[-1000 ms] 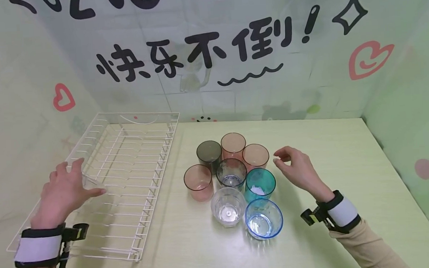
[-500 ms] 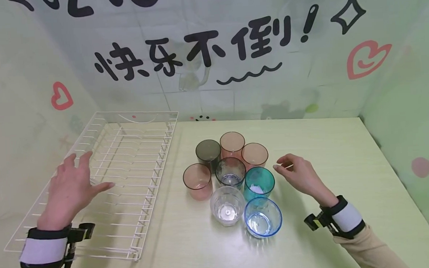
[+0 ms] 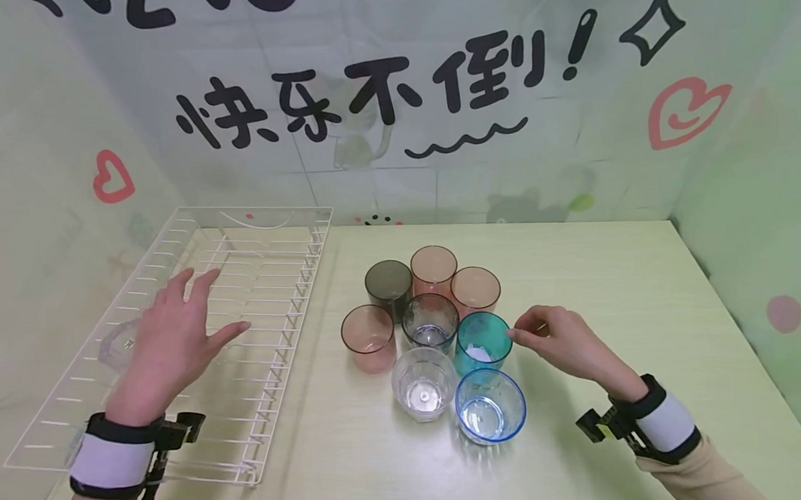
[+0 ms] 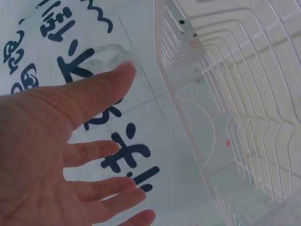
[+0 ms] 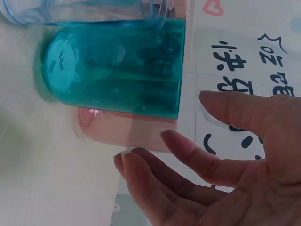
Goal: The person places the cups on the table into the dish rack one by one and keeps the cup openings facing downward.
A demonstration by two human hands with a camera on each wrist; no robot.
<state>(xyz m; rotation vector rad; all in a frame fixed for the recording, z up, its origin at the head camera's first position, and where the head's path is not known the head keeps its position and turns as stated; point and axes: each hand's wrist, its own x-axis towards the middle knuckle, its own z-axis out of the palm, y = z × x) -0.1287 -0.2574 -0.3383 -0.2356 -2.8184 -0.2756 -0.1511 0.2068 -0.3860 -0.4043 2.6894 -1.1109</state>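
Right hand [image 3: 563,341] shifted — teal glass [image 3: 481,336] beside it.

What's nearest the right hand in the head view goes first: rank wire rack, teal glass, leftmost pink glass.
1. Teal glass, just left of the right hand.
2. Leftmost pink glass, at the glasses' left edge.
3. Wire rack, farthest left.

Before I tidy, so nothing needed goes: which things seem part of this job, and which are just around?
Likely part:
white wire rack, left hand over it
clear round vessel
teal transparent tumbler, right hand beside it
seven other transparent tumblers

Just around:
black-edged white wrist straps
pale backdrop with black characters
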